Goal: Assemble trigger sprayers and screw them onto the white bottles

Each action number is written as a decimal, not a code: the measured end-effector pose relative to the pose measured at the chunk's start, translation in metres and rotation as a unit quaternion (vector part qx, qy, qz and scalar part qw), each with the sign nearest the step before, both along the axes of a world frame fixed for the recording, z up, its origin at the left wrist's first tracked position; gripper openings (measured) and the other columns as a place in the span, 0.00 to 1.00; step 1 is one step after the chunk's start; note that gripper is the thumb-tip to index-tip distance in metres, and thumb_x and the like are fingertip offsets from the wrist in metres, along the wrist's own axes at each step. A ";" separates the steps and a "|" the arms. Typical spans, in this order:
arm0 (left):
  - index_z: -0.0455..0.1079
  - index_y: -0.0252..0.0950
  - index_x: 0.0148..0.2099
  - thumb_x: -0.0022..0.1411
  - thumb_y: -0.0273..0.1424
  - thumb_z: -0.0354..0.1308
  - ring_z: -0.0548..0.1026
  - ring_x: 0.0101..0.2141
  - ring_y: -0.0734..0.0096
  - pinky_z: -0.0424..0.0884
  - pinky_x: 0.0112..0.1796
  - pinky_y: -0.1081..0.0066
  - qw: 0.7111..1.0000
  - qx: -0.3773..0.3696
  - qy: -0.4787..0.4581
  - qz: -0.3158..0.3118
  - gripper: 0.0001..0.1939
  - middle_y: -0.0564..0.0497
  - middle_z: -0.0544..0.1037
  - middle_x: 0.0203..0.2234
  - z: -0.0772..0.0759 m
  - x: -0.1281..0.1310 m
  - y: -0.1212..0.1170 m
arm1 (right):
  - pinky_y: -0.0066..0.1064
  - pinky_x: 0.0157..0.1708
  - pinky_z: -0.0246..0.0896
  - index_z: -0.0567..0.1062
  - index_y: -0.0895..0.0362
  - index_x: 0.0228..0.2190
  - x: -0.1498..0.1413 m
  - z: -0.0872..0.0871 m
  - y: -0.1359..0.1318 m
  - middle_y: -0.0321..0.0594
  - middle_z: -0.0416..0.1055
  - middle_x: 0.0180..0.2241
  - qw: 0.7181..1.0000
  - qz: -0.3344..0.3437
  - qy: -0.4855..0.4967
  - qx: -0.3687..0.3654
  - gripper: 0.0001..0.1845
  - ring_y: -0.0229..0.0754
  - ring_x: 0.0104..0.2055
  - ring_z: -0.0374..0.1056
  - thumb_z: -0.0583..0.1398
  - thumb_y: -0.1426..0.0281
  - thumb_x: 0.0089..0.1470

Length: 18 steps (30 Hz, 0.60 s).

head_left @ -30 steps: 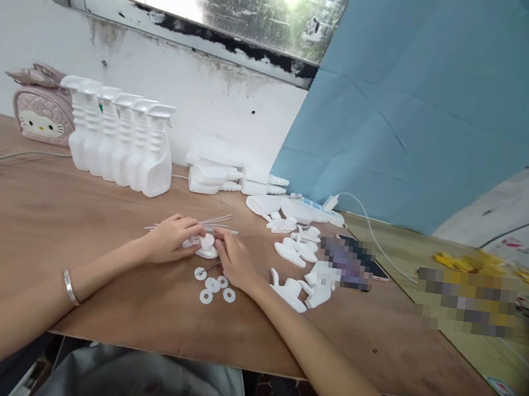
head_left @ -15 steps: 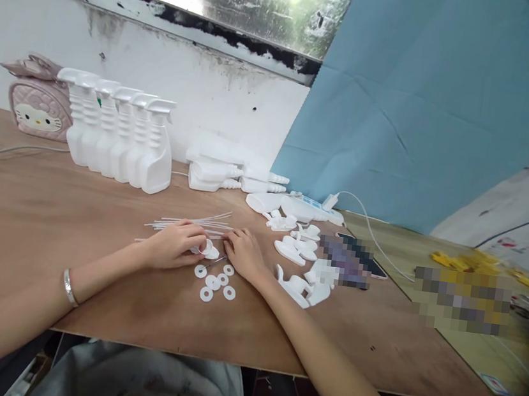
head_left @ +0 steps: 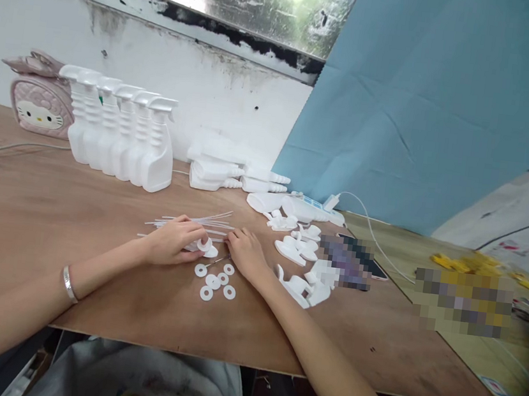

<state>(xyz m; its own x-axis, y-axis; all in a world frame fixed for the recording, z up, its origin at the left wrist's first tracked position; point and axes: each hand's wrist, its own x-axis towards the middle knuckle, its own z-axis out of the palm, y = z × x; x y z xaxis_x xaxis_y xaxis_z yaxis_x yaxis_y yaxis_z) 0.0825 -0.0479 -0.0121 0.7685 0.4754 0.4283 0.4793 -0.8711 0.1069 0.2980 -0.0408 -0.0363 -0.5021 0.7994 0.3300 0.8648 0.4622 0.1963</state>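
Note:
My left hand (head_left: pixel 175 243) is closed around a white plastic trigger sprayer head (head_left: pixel 204 246), its fingers wrapped over most of it. Just across from it, my right hand (head_left: pixel 245 251) rests low over the table with fingers bent together. Its fingertips are at the right ends of several thin white plastic tubes (head_left: pixel 216 223); whether it pinches one is hidden. Between the hands lies a thin, dark pointed tool (head_left: pixel 219 260), its end close to my right fingers. Several flat white ring washers (head_left: pixel 213 282) lie in front of the hands.
White spray bottles (head_left: pixel 159 153) stand in a row at the back left beside a pink bag (head_left: pixel 42 106). More white bottles (head_left: pixel 209 175) lie by the wall. White sprayer heads (head_left: pixel 294 250) are piled right of my right hand, near a phone (head_left: pixel 367 261) and a power strip (head_left: pixel 318 208).
The sprayer head has turned slightly in my left hand, its round opening now showing more. My right hand has stayed almost in place. The view has shifted a little.

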 end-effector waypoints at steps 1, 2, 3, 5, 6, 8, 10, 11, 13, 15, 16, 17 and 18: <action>0.60 0.36 0.37 0.59 0.33 0.48 0.69 0.36 0.69 0.57 0.40 0.69 1.000 -0.004 -0.003 -0.001 0.06 0.51 0.72 0.35 0.000 0.000 0.000 | 0.33 0.36 0.54 0.71 0.59 0.31 0.000 0.000 0.000 0.43 0.68 0.32 1.000 0.004 -0.005 0.000 0.10 0.44 0.37 0.59 0.50 0.73 0.56; 0.60 0.36 0.38 0.59 0.33 0.49 0.69 0.36 0.70 0.56 0.40 0.70 1.000 -0.007 -0.004 -0.001 0.06 0.52 0.72 0.35 0.001 0.000 -0.001 | 0.33 0.37 0.54 0.71 0.59 0.31 0.001 -0.001 0.001 0.43 0.68 0.32 1.000 0.008 -0.007 -0.002 0.10 0.44 0.37 0.59 0.50 0.73 0.56; 0.60 0.36 0.38 0.59 0.32 0.49 0.69 0.37 0.70 0.56 0.40 0.70 1.000 -0.010 -0.005 -0.002 0.06 0.52 0.72 0.35 0.001 0.000 -0.001 | 0.33 0.37 0.54 0.71 0.59 0.31 0.001 -0.001 0.002 0.42 0.68 0.32 1.000 0.012 -0.007 -0.004 0.10 0.44 0.37 0.59 0.50 0.73 0.55; 0.60 0.36 0.38 0.59 0.32 0.49 0.69 0.37 0.70 0.56 0.40 0.70 1.000 -0.013 -0.005 0.000 0.06 0.52 0.72 0.34 0.002 0.000 -0.001 | 0.32 0.38 0.54 0.71 0.59 0.31 0.002 -0.001 0.003 0.42 0.68 0.32 1.000 0.018 -0.004 -0.011 0.10 0.43 0.37 0.59 0.51 0.73 0.55; 0.60 0.36 0.38 0.59 0.32 0.49 0.69 0.37 0.70 0.56 0.40 0.70 1.000 -0.012 -0.005 0.001 0.06 0.52 0.72 0.34 0.002 0.000 -0.001 | 0.32 0.38 0.54 0.71 0.59 0.31 0.002 -0.001 0.003 0.42 0.68 0.32 1.000 0.021 -0.002 -0.015 0.09 0.43 0.37 0.59 0.51 0.73 0.55; 0.61 0.36 0.37 0.59 0.33 0.49 0.69 0.36 0.70 0.56 0.39 0.70 1.000 -0.006 0.001 0.002 0.06 0.52 0.72 0.34 0.002 0.000 -0.001 | 0.32 0.39 0.53 0.71 0.59 0.31 0.002 -0.001 0.003 0.43 0.68 0.32 1.000 0.024 0.001 -0.019 0.09 0.43 0.38 0.59 0.51 0.73 0.55; 0.61 0.35 0.36 0.59 0.34 0.48 0.69 0.36 0.69 0.56 0.39 0.69 1.000 0.007 0.009 0.004 0.07 0.50 0.72 0.35 0.002 0.000 -0.001 | 0.32 0.39 0.54 0.71 0.59 0.31 0.002 0.000 0.002 0.43 0.67 0.32 1.000 0.023 0.006 -0.017 0.08 0.43 0.38 0.59 0.52 0.74 0.54; 0.62 0.35 0.36 0.60 0.34 0.48 0.69 0.36 0.69 0.56 0.39 0.69 1.000 0.013 0.012 0.006 0.07 0.50 0.72 0.35 0.002 0.000 -0.001 | 0.32 0.39 0.54 0.70 0.59 0.30 0.002 0.001 0.002 0.43 0.67 0.32 1.000 0.023 0.010 -0.016 0.07 0.43 0.38 0.59 0.52 0.74 0.54; 0.62 0.35 0.35 0.60 0.34 0.48 0.69 0.36 0.69 0.57 0.39 0.69 1.000 0.022 0.015 0.008 0.08 0.49 0.72 0.36 0.002 0.000 0.000 | 0.32 0.38 0.54 0.69 0.60 0.30 0.002 0.001 0.001 0.43 0.67 0.33 0.999 0.025 0.021 -0.015 0.06 0.43 0.37 0.60 0.52 0.74 0.54; 0.62 0.35 0.35 0.60 0.35 0.48 0.69 0.36 0.69 0.57 0.39 0.69 1.000 0.025 0.014 0.009 0.08 0.49 0.72 0.36 0.001 0.000 0.000 | 0.32 0.38 0.55 0.68 0.60 0.30 0.003 0.001 0.001 0.43 0.67 0.33 0.999 0.032 0.031 -0.017 0.05 0.42 0.37 0.60 0.52 0.75 0.53; 0.63 0.35 0.35 0.60 0.35 0.48 0.69 0.36 0.69 0.57 0.39 0.69 1.000 0.025 0.013 0.009 0.08 0.49 0.72 0.36 0.001 0.000 0.000 | 0.32 0.38 0.55 0.67 0.60 0.30 0.003 0.001 0.001 0.43 0.66 0.32 0.998 0.037 0.037 -0.020 0.05 0.42 0.37 0.60 0.51 0.76 0.53; 0.63 0.35 0.35 0.60 0.35 0.48 0.69 0.36 0.69 0.57 0.39 0.69 1.000 0.024 0.012 0.009 0.08 0.50 0.72 0.36 0.000 0.000 0.000 | 0.31 0.37 0.56 0.67 0.60 0.30 0.004 0.000 0.001 0.43 0.66 0.32 0.998 0.042 0.043 -0.024 0.05 0.42 0.37 0.60 0.51 0.76 0.53; 0.63 0.35 0.35 0.60 0.35 0.48 0.69 0.36 0.69 0.57 0.39 0.69 1.000 0.024 0.011 0.009 0.08 0.50 0.72 0.36 0.000 0.000 0.001 | 0.31 0.37 0.56 0.66 0.60 0.30 0.004 0.000 0.001 0.43 0.66 0.32 0.997 0.047 0.049 -0.028 0.05 0.42 0.37 0.60 0.51 0.77 0.53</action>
